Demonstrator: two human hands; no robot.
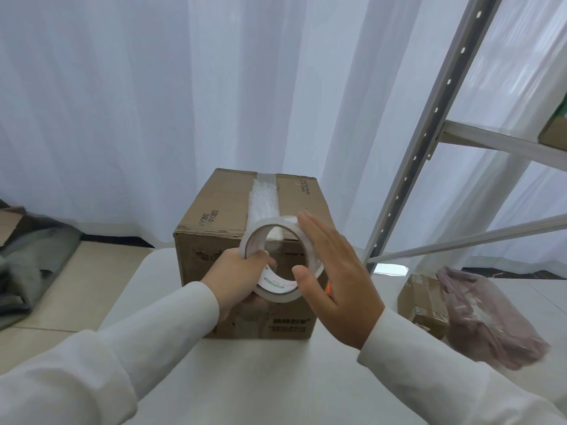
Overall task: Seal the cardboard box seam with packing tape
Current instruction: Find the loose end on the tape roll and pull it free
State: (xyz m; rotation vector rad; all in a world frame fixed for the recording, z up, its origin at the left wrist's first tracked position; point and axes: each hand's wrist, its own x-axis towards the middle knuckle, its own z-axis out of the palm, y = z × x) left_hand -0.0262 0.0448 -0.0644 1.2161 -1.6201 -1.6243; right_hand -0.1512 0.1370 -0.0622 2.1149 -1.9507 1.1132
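White curtain [138, 102] fills the whole back of the view, hanging in folds down to the floor. Grey metal shelving rack [429, 142] slants up the right side, perforated upright, two crossbars, corner of a brown carton on its upper shelf at the frame edge. White table [276, 378] takes up the lower middle, both white sleeves coming in over it from the bottom corners. Cardboard box [214, 216] sits on the table's far part, flaps closed, printed text on the top and front faces. Strip of clear tape [264, 197] runs along the top seam from the far edge toward the near edge, wrinkled in places. Pinkish plastic bag [478, 317] lies to the right of the table, beside a smaller brown carton [420, 299] low down there. Grey-green fabric heap [27, 256] at the left edge on the floor with a bit of flat cardboard. Tape roll [277, 259] is held upright in front of the box's near top edge, core facing the camera; the strip seems to run from the roll onto the seam, though the join is hard to see. Left hand [236, 280] grips the roll, fingers curled through the core, thumb outside. Right hand [334, 283] is flat, fingers straight and together, laid against the roll's right side, thumb at the rim.
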